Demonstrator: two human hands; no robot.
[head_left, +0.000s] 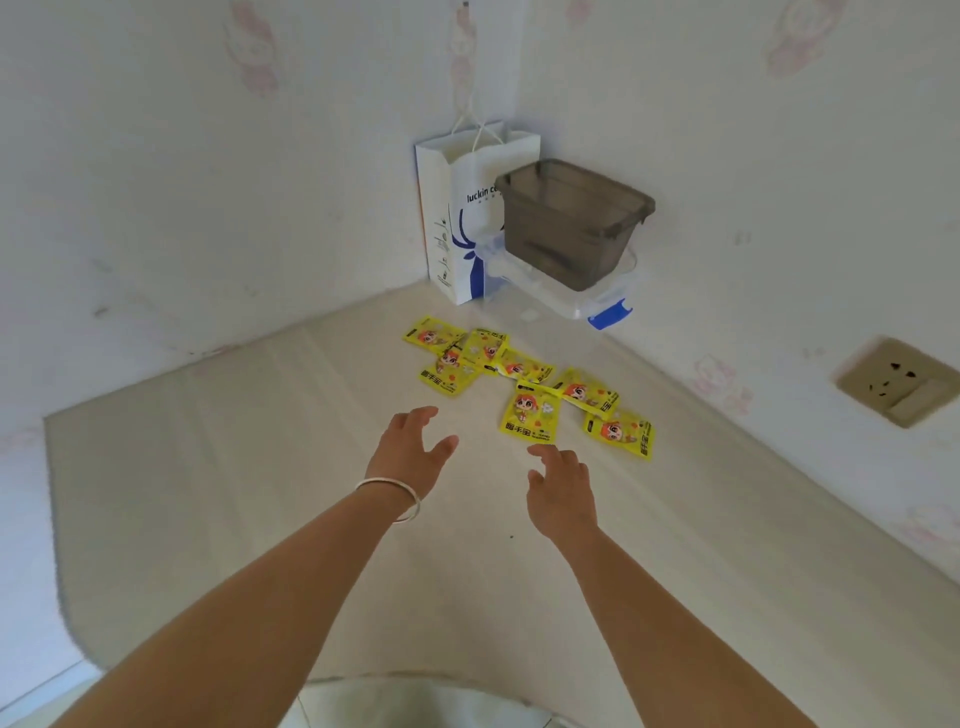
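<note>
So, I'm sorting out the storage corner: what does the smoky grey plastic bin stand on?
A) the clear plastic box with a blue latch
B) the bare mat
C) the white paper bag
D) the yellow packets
A: the smoky grey plastic bin sits on the clear plastic box with a blue latch, which juts out beneath it.
</note>
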